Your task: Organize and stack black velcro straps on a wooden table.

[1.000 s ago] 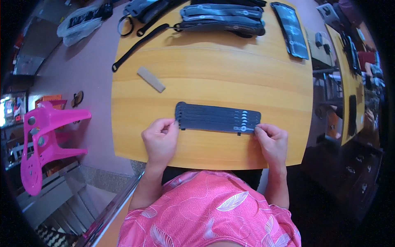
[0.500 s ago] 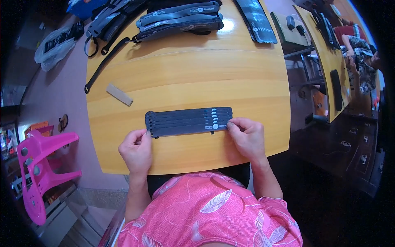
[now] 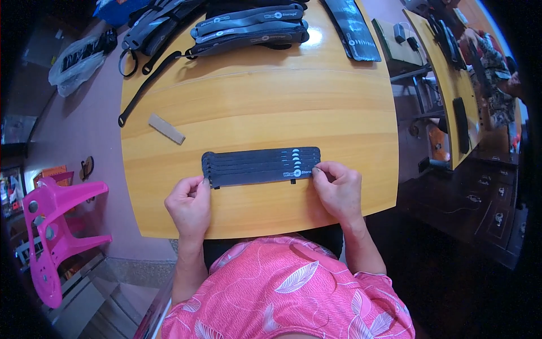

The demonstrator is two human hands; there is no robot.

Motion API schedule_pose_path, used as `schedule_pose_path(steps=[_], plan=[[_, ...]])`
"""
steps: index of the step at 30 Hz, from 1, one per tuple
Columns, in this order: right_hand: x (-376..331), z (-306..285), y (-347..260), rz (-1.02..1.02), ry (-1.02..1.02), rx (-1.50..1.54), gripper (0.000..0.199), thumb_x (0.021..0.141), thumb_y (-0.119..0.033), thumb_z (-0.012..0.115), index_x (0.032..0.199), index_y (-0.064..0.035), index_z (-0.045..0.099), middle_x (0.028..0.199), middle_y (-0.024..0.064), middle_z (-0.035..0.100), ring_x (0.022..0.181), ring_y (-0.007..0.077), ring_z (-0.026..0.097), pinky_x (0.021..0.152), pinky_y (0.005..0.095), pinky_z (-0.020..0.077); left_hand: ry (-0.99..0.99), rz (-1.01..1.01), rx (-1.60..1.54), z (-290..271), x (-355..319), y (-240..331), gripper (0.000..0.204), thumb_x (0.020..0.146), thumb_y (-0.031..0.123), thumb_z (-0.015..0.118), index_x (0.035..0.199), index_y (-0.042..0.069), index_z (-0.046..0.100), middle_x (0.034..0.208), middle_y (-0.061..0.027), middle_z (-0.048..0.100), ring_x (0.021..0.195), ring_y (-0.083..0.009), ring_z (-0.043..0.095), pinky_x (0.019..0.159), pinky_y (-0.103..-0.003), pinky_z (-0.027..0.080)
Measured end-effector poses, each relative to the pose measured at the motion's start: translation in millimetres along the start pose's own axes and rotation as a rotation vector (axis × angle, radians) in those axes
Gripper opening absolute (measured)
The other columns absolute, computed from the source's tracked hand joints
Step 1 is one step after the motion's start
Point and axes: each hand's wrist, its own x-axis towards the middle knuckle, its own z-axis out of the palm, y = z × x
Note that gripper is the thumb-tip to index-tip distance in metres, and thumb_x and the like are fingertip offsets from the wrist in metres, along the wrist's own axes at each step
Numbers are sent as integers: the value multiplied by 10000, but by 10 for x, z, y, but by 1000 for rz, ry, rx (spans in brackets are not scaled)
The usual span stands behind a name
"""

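A set of black storage straps [image 3: 254, 164] lies overlapped in even rows near the front of the wooden table, with white print towards the right end. My left hand [image 3: 191, 204] pinches the lower left corner between thumb and finger. At the lower right corner, my right hand [image 3: 340, 189] holds the straps in the same way. Two small dark tabs show below the front edge of the set. Whether the straps are joined to each other cannot be made out.
Bundled grey and black straps [image 3: 248, 28] lie at the table's far side, one hanging loose at left. A flat brown strip [image 3: 166, 129] rests left of centre. More dark straps [image 3: 353, 34] lie far right. A pink plastic stool [image 3: 51, 226] stands left; another person works at right.
Both hands keep their pinch on the straps, which have barely shifted in view. The person at the far right has moved.
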Motion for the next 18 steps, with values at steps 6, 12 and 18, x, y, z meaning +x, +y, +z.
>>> schedule_pose_path(steps=[6,12,18], plan=[[-7,8,-1,-7,7,-9,125,800,-111,668,811,5,712,711,183,673,631,276,682,592,353,525,3,4,-13,-1,-1,-10,68,820,-6,698,874,-48,703,715,21,630,607,-17,496,556,-187,421],[-2,8,8,-29,6,-40,118,799,-111,667,804,-2,711,704,176,671,626,268,677,590,350,520,13,39,3,-2,1,-79,65,812,-12,698,861,-56,698,714,-3,624,598,-29,495,548,-194,417],[2,-5,2,-17,2,-22,112,796,-106,665,802,-3,708,719,173,675,646,282,679,600,359,523,10,40,4,18,2,-74,64,806,-14,695,856,-55,696,708,-10,617,594,-35,494,543,-199,411]])
